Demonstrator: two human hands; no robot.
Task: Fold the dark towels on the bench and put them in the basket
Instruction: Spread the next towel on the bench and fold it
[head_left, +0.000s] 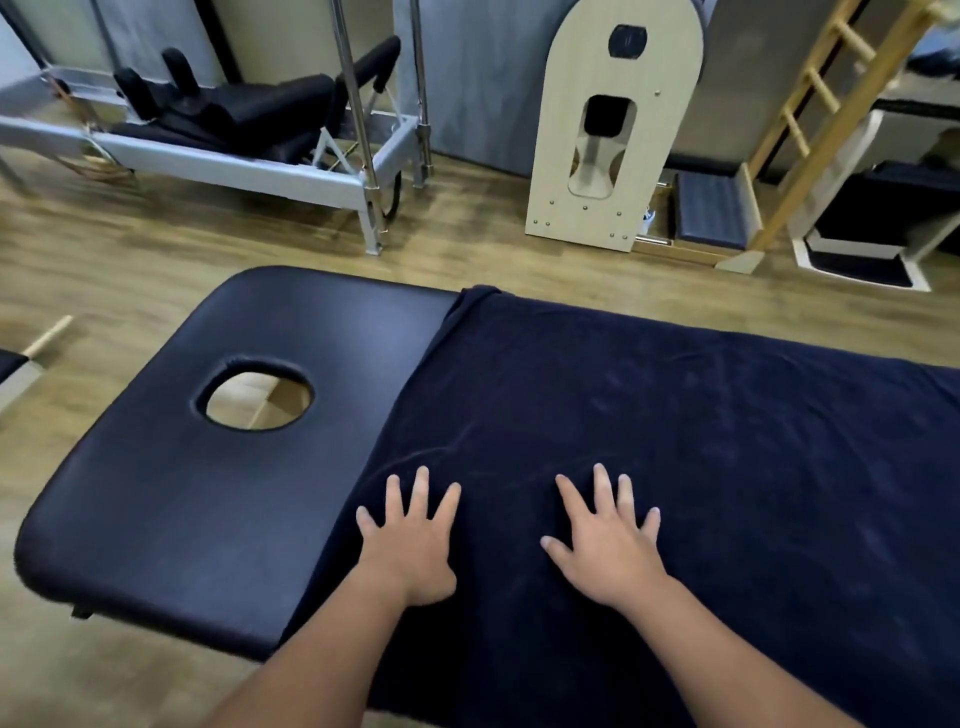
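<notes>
A: Any brand, label or writing legible in shot?

B: None readable. The rounded pale-wood panel (610, 130) by the far wall has a dark badge near its top, too blurred to read.

A: Materials, shapes?

B: Padded dark navy bench (171, 467), smooth vinyl-looking cover w/ a soft sheen, rounded corners, oval face hole cut through at its left end, wood-look floor visible thru it. A dark navy towel (701, 441), matte and nappy, lies spread flat over the bench's right part; its left edge runs diagonally across the top, a few shallow creases near the hands. Near edge hangs over the bench's front side.

A: Hands?

B: Both bare, palms down on the towel, side by side near the front edge. Left hand (410, 545) sits just inside the towel's left edge, fingers straight and spread, pressing flat, gripping nothing. Right hand (605, 545) the same: fingers splayed, flat on the cloth, nothing held. Forearms reach in from bottom of frame.

A: Bkgd?

B: Grey metal-framed exercise machine (234, 156) w/ black pads at left rear; light wooden ladder frame (831, 104) leaning at right. Basket not in shot.
</notes>
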